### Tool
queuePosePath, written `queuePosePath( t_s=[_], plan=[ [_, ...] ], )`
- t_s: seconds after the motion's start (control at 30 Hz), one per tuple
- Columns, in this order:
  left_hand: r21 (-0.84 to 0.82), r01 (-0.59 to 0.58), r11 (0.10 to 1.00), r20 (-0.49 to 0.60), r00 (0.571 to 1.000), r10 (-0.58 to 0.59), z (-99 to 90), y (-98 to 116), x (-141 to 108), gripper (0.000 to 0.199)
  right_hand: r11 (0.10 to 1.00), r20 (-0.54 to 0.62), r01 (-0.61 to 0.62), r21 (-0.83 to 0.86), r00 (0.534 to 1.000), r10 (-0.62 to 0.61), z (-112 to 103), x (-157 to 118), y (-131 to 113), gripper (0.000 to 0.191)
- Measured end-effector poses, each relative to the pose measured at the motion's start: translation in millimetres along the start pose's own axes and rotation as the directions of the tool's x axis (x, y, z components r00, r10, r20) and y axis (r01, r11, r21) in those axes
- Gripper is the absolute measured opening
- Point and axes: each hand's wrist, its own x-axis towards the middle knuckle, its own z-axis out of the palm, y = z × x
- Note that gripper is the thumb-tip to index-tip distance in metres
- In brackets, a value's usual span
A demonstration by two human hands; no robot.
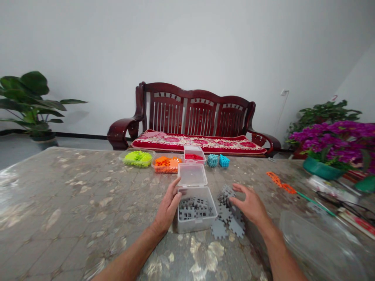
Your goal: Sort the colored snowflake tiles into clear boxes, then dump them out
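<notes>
A clear plastic box [197, 225] holds several grey interlocking pieces [195, 208], and its hinged lid [192, 174] lies back, away from me. My left hand [168, 207] rests against the box's left side, fingers stretched out and thumb at the rim. To the right of the box, a built-up grey cluster [226, 194] stands behind several flat grey notched pieces [224, 223] on the table. My right hand [250, 203] is at the cluster's right side, thumb and fingers apart; whether they touch it I cannot tell.
Farther back stand a tub of lime pieces [138, 159], a tub of orange pieces [166, 164], a box of red pieces [193, 157] and two blue blocks [213, 160]. On the right lie an orange flyswatter [275, 179], a clear lid [316, 238] and a flowerpot [322, 168].
</notes>
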Motion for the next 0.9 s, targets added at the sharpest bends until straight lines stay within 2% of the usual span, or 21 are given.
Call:
queuePosePath(
  t_s=[0.1, 0.2, 0.3, 0.4, 0.57, 0.67, 0.73, 0.83, 0.9],
  plan=[
    [-0.002, -0.001, 1.000, 0.002, 1.000, 0.001, 0.6, 1.8, -0.8, 0.055, 0.978, -0.015, -0.014, 0.210, 1.000, 0.017, -1.5, -0.4, -10.2, 0.054],
    [-0.017, -0.003, 1.000, 0.006, 1.000, 0.004, 1.5, 2.9, -1.7, 0.055, 0.940, -0.005, 0.025, 0.341, 1.000, -0.025, -3.6, -4.9, -37.7, 0.052],
    [-0.020, -0.002, 1.000, -0.005, 1.000, 0.002, 2.1, 2.7, -1.9, 0.054, 0.939, 0.021, 0.135, 0.317, 0.989, -0.149, -3.9, -9.3, -73.0, 0.044],
    [-0.028, -0.016, 0.999, 0.013, 1.000, 0.016, 2.6, 3.1, -1.7, 0.054, 0.940, 0.104, 0.238, 0.244, 0.957, -0.270, 1.7, -9.1, -102.0, 0.043],
    [-0.017, -0.033, 0.999, 0.023, 0.999, 0.033, 2.8, 8.9, -2.5, 0.054, 0.905, 0.229, 0.381, 0.188, 0.879, -0.417, 21.4, -2.1, -127.2, 0.048],
    [0.003, -0.042, 0.999, 0.019, 0.999, 0.042, 1.9, 10.4, -2.6, 0.055, 0.873, 0.202, 0.447, 0.194, 0.853, -0.481, 29.9, 1.0, -127.1, 0.044],
    [0.016, -0.037, 0.999, 0.022, 0.999, 0.036, 1.2, 9.4, -2.4, 0.058, 0.884, 0.124, 0.427, 0.192, 0.883, -0.453, 31.3, 2.7, -117.3, 0.035],
    [0.031, -0.022, 0.999, 0.020, 1.000, 0.021, 0.6, 7.1, -1.9, 0.060, 0.948, 0.027, 0.280, 0.150, 0.957, -0.287, 27.5, 5.5, -86.7, 0.027],
    [0.031, -0.018, 0.999, 0.016, 1.000, 0.018, 0.6, 6.1, -1.9, 0.060, 0.984, 0.025, 0.162, 0.077, 0.986, -0.164, 22.6, 6.7, -60.5, 0.030]
  ],
)
